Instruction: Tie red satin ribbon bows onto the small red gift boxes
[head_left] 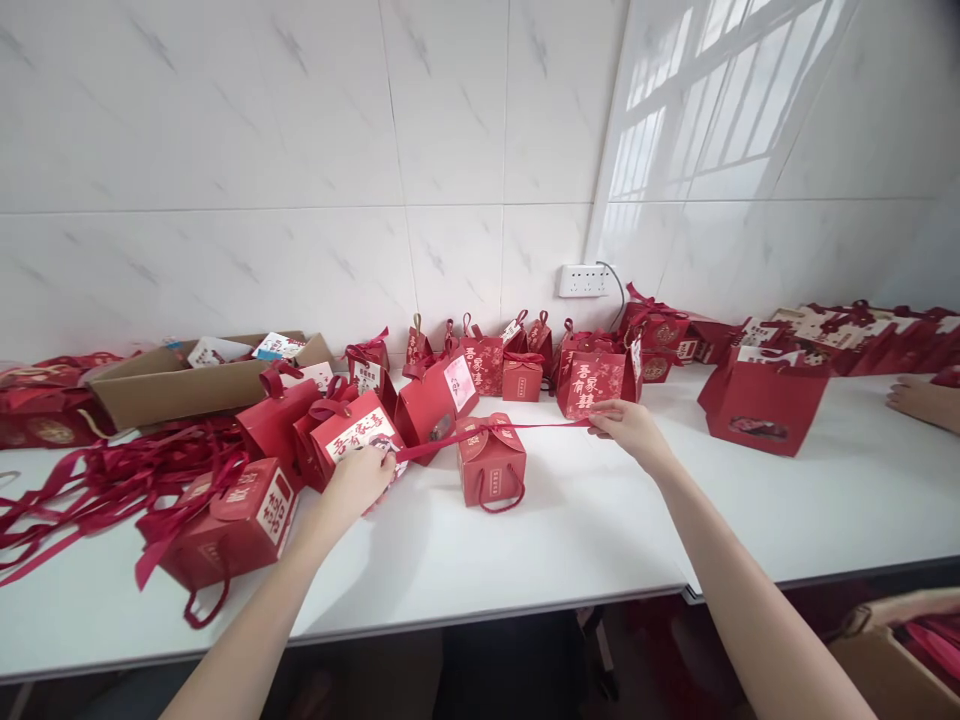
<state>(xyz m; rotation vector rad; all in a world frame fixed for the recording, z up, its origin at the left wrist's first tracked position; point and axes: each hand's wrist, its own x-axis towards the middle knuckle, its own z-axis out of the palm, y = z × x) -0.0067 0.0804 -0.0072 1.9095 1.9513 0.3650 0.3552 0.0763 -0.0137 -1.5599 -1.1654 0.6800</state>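
A small red gift box (484, 465) with a rope handle on its near side stands on the white table in front of me. Across its top runs a red ribbon (547, 426), stretched out to both sides. My left hand (362, 478) is closed on the ribbon's left end, in front of a red box with a white printed panel (360, 425). The other end is pinched in my right hand (624, 428), just in front of a red box with gold lettering (592, 384).
Loose red ribbons (142, 465) and a bow-tied gift box (232, 525) lie at the left. Behind them sits a cardboard tray (157, 395). More red boxes line the wall below a power strip (586, 281). Another person's hand (922, 400) shows at the far right.
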